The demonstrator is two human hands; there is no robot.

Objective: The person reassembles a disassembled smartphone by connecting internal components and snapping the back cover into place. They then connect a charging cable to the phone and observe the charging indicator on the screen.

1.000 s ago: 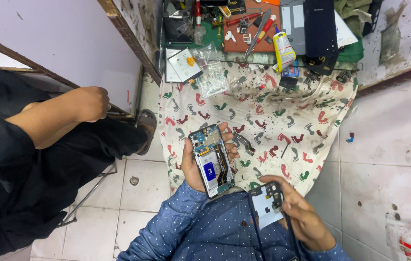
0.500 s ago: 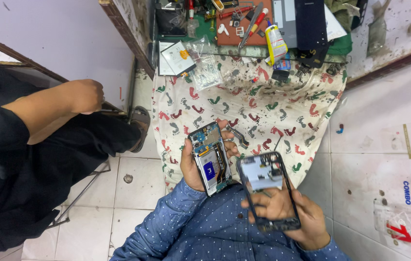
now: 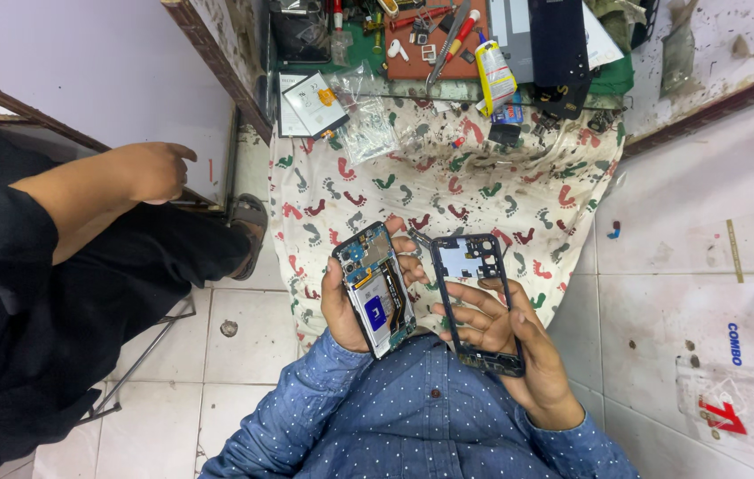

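Above the lap, over a footprint-patterned cloth that hangs down from the cluttered surface, the left hand is wrapped around an opened phone body, its board and battery side facing up, fingers curled over its far edge. Just beside it, the right hand cradles a black phone frame on spread fingers, the thumb out of sight, so how firm that hold is I cannot tell.

Both parts are held in the air over the tiled floor, not resting on anything. The frame, lying loosely on fingertips, looks the likelier to slip and fall. The bare internals of the phone body are exposed to fingers and could be smudged or snagged. Another person's hand rests well apart at the left, and a nudge from that side would be a lesser risk.
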